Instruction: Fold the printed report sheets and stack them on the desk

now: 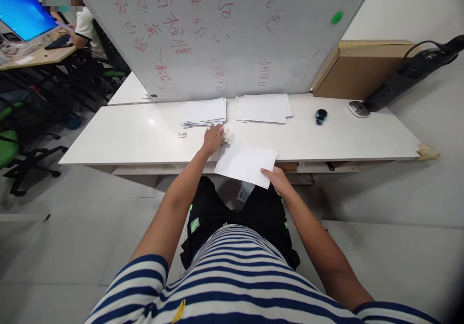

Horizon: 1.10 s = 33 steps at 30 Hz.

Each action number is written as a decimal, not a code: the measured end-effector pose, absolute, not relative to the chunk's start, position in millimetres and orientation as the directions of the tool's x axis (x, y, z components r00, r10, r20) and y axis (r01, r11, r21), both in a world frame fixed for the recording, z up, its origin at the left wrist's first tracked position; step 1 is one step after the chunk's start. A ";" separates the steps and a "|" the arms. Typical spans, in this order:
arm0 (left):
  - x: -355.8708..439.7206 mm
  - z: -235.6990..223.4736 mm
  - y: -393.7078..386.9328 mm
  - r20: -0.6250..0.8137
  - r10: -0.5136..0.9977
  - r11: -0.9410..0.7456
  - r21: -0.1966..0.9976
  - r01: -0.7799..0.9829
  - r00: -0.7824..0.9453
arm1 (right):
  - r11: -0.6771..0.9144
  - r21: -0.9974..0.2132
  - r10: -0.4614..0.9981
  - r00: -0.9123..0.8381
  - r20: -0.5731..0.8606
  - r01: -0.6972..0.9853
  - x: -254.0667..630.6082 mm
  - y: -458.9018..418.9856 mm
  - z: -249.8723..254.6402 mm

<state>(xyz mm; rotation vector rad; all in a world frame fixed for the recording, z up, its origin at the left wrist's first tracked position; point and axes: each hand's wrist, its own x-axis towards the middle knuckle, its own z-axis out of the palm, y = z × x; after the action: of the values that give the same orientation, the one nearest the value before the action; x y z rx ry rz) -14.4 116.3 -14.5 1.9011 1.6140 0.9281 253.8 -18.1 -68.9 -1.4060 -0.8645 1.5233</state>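
A sheet of white paper point(246, 163) lies at the near edge of the white table point(137, 135) and hangs over it toward me. My right hand point(276, 178) pinches its near right corner. My left hand point(213, 138) rests on the table at the sheet's far left corner, fingers closed over a small grey object that I cannot make out. Just beyond it lies a stack of white paper point(204, 111). A second paper stack point(263, 107) lies to the right of the first.
A whiteboard point(217, 34) with red writing stands along the table's far edge. A small blue-black gadget point(321, 115), a cardboard box point(358, 67) and a black lamp point(409, 75) are at the right. Another person sits at a desk far left, with office chairs nearby.
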 end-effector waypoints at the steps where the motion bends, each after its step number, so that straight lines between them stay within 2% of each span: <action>1: -14.2 -13.2 110.1 0.238 0.971 -0.185 0.787 0.588 -0.014 | -0.385 -0.911 0.921 0.001 -0.389 -0.146 254.0 -19.2 -69.4; 3: -11.3 -13.3 88.1 0.302 0.920 -0.162 0.873 0.460 -0.250 | -0.390 -0.909 0.920 -0.014 -0.393 -0.149 255.0 -21.0 -70.4; 4: -8.8 -15.3 72.7 0.288 0.881 -0.123 0.905 0.407 -0.375 | -0.395 -0.907 0.918 -0.018 -0.397 -0.144 255.8 -22.1 -70.7; 5: -5.8 -18.5 55.4 0.237 0.849 -0.066 0.934 0.350 -0.473 | -0.401 -0.906 0.915 -0.019 -0.402 -0.137 256.6 -23.5 -70.8; 7: 0.2 -27.4 18.9 0.092 0.855 0.048 0.966 0.255 -0.511 | -0.417 -0.901 0.908 -0.019 -0.418 -0.121 258.5 -27.9 -70.3; 10: 4.5 -38.9 -24.1 -0.064 0.896 0.151 0.975 0.166 -0.439 | -0.459 -0.884 0.888 -0.042 -0.457 -0.085 261.5 -39.7 -68.2; 12: 2.3 -41.5 -37.9 -0.249 0.893 0.280 0.960 0.031 -0.374 | -0.468 -0.883 0.882 -0.082 -0.463 -0.039 263.4 -48.5 -65.7; 14: -2.7 -39.3 -41.2 -0.458 0.873 0.440 0.888 -0.135 -0.169 | -0.441 -0.897 0.889 -0.128 -0.441 0.026 265.5 -54.4 -61.2; 16: -8.0 -32.7 -38.0 -0.542 0.836 0.545 0.803 -0.242 0.083 | -0.379 -0.920 0.909 -0.144 -0.391 0.102 267.7 -54.4 -53.2; 18: -11.3 -21.5 -30.9 -0.504 0.842 0.540 0.783 -0.309 0.192 | -0.289 -0.938 0.941 -0.124 -0.315 0.189 270.0 -47.4 -40.7; 21: -11.5 0.1 -13.1 -0.353 0.924 0.381 0.849 -0.365 0.144 | -0.144 -0.955 0.985 -0.055 -0.163 0.259 270.3 -26.6 -17.4; 25: -8.6 20.2 19.3 -0.068 0.992 0.099 0.937 -0.334 0.104 | 0.001 -0.989 1.000 0.025 0.005 0.145 258.1 6.3 3.6; 28: -8.7 23.0 37.3 0.022 0.995 0.002 0.969 -0.249 0.093 | 0.045 -0.998 0.999 0.021 0.046 0.049 243.5 23.6 5.3; 33: -13.0 25.2 44.1 0.086 0.994 -0.090 0.994 0.064 0.060 | 0.068 -0.998 0.997 -0.037 0.068 0.005 231.2 40.3 -2.7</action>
<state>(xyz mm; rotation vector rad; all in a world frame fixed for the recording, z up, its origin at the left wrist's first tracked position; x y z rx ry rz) -13.0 44.1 25.2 1.3499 1.1718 1.1987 231.2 40.3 -2.7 -1.1454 -1.2723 1.1830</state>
